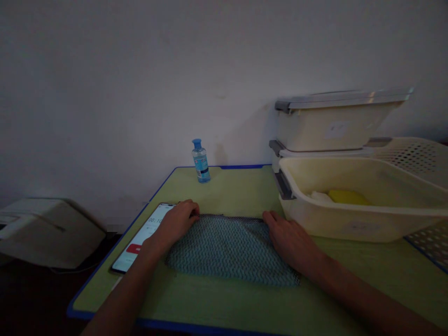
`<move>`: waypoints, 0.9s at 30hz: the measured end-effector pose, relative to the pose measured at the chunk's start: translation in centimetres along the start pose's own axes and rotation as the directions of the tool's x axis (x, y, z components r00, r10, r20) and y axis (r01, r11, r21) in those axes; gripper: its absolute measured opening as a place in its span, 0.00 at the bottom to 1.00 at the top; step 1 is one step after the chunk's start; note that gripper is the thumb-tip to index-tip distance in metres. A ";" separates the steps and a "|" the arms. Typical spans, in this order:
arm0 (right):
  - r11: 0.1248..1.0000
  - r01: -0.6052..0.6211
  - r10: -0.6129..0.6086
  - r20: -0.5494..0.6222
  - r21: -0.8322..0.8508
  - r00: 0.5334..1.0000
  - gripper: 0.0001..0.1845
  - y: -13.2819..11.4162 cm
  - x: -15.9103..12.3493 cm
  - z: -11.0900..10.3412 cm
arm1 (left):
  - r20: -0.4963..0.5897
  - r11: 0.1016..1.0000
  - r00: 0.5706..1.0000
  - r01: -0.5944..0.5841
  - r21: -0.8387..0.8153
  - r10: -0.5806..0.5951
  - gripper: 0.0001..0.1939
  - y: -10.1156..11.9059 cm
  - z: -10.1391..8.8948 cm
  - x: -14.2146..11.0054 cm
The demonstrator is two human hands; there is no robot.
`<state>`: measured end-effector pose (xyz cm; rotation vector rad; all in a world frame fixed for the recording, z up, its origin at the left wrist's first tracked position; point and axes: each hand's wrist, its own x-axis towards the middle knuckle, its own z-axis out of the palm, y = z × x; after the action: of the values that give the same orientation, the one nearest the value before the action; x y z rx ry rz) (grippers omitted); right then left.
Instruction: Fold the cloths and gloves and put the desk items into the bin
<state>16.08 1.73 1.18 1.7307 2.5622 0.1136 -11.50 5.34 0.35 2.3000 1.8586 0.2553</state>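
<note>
A blue-green patterned cloth (227, 249) with a dark checked edge lies spread on the table in front of me. Its far left corner is under the curled fingers of my left hand (178, 221), which grips it there. At the far right corner, my right hand (289, 238) has its fingers closed on the edge. Between the two hands the far edge runs nearly straight, while a few soft folds show toward the right. The fingertips of both hands are partly hidden.
A phone (143, 240) showing a timer lies beside my left forearm. Farther back stands a blue-capped bottle (201, 163). An open cream bin (336, 221) holding a yellow item (346, 197) sits at right, before stacked lidded boxes (325, 128). The green table (231, 184) has a blue rim.
</note>
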 end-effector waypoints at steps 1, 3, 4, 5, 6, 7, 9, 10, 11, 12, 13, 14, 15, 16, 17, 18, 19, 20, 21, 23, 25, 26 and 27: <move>1.000 0.003 -0.003 -0.008 -0.007 1.000 0.18 0.0 0.0 0.1 | 0.001 1.000 1.000 0.002 -0.004 -0.002 0.04 0.0 0.0 0.0; 1.000 0.013 -0.013 -0.020 -0.018 1.000 0.18 0.1 0.0 0.3 | 0.005 1.000 1.000 0.011 -0.021 -0.011 0.04 -0.1 0.1 0.1; 1.000 0.019 -0.019 -0.028 -0.025 0.999 0.18 0.1 -0.1 0.3 | 0.011 0.999 1.000 0.018 -0.030 -0.017 0.04 -0.2 0.2 0.2; 0.999 0.020 -0.022 -0.037 -0.034 0.999 0.17 0.1 -0.1 0.4 | 0.019 0.999 1.000 0.023 -0.034 -0.022 0.05 -0.2 0.2 0.2; 0.999 0.019 -0.021 -0.047 -0.046 0.999 0.17 0.1 -0.1 0.5 | 0.027 0.999 0.999 0.027 -0.030 -0.026 0.05 -0.3 0.2 0.3; 0.998 0.014 -0.018 -0.055 -0.061 0.998 0.17 0.1 -0.1 0.5 | 0.032 0.999 0.999 0.032 -0.019 -0.032 0.05 -0.4 0.3 0.3; 0.996 0.000 -0.006 -0.064 -0.094 0.998 0.15 0.0 -0.1 0.5 | 0.025 0.999 0.999 0.039 0.009 -0.039 0.05 -0.6 0.3 0.3; 0.994 -0.005 -0.002 -0.065 -0.107 0.998 0.15 -0.1 -0.1 0.5 | 0.015 0.999 0.999 0.046 0.018 -0.046 0.05 -0.7 0.3 0.3; 0.993 -0.008 0.001 -0.065 -0.117 0.998 0.14 -0.1 0.0 0.5 | 0.003 0.998 0.998 0.058 0.022 -0.058 0.06 -0.8 0.3 0.3; 0.992 -0.011 0.003 -0.064 -0.123 0.998 0.14 -0.1 0.0 0.4 | -0.006 0.997 0.997 0.071 0.021 -0.071 0.06 -0.8 0.2 0.3; 0.992 -0.013 0.006 -0.062 -0.125 0.998 0.14 -0.2 0.0 0.4 | -0.011 0.996 0.996 0.084 0.018 -0.084 0.07 -0.9 0.2 0.3; 0.992 -0.015 0.007 -0.061 -0.125 0.998 0.14 -0.2 0.0 0.3 | -0.014 0.995 0.995 0.096 0.017 -0.096 0.07 -0.8 0.2 0.3; 0.992 -0.012 0.005 -0.060 -0.122 0.998 0.14 -0.1 0.0 0.3 | -0.015 0.995 0.995 0.103 0.020 -0.103 0.07 -0.7 0.1 0.2; 0.993 -0.010 0.003 -0.060 -0.119 0.998 0.15 -0.1 0.0 0.3 | -0.016 0.994 0.995 0.103 0.027 -0.102 0.07 -0.6 0.1 0.2; 0.993 -0.006 -0.001 -0.060 -0.118 0.998 0.15 -0.1 0.0 0.3 | -0.016 0.994 0.995 0.102 0.040 -0.102 0.08 -0.4 0.1 0.1; 0.993 -0.003 -0.004 -0.061 -0.118 0.998 0.16 -0.1 0.0 0.3 | -0.019 0.993 0.995 0.104 0.056 -0.103 0.08 -0.2 0.1 0.0; 0.993 0.000 -0.008 -0.063 -0.121 0.998 0.16 -0.1 0.0 0.3 | -0.022 0.991 0.994 0.108 0.076 -0.107 0.08 0.1 0.0 -0.1; 0.992 -0.001 -0.007 -0.063 -0.125 0.998 0.16 -0.1 0.0 0.3 | -0.024 0.989 0.993 0.115 0.097 -0.113 0.09 0.3 0.0 -0.2; 0.991 -0.005 -0.003 -0.062 -0.132 0.998 0.16 -0.1 0.0 0.3 | -0.026 0.985 0.992 0.123 0.117 -0.121 0.09 0.5 0.0 -0.2; 0.989 -0.015 0.006 -0.061 -0.145 0.998 0.16 -0.2 -0.1 0.3 | -0.036 0.981 0.991 0.130 0.147 -0.126 0.08 0.9 0.0 -0.3; 0.988 -0.018 0.007 -0.070 -0.151 0.998 0.15 -0.2 -0.2 0.2 | -0.048 0.979 0.991 0.129 0.158 -0.123 0.08 1.2 -0.1 -0.4; 0.988 -0.014 0.002 -0.082 -0.152 0.997 0.15 -0.2 -0.2 0.2 | -0.055 0.979 0.991 0.133 0.157 -0.125 0.08 1.3 -0.1 -0.5; 0.988 -0.007 -0.009 -0.101 -0.151 0.995 0.16 -0.2 -0.2 0.2 | -0.061 0.979 0.990 0.135 0.154 -0.127 0.07 1.4 -0.1 -0.5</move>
<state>15.99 1.42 0.99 1.7104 2.5467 0.3952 -10.33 4.59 0.79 2.2757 2.1166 0.1543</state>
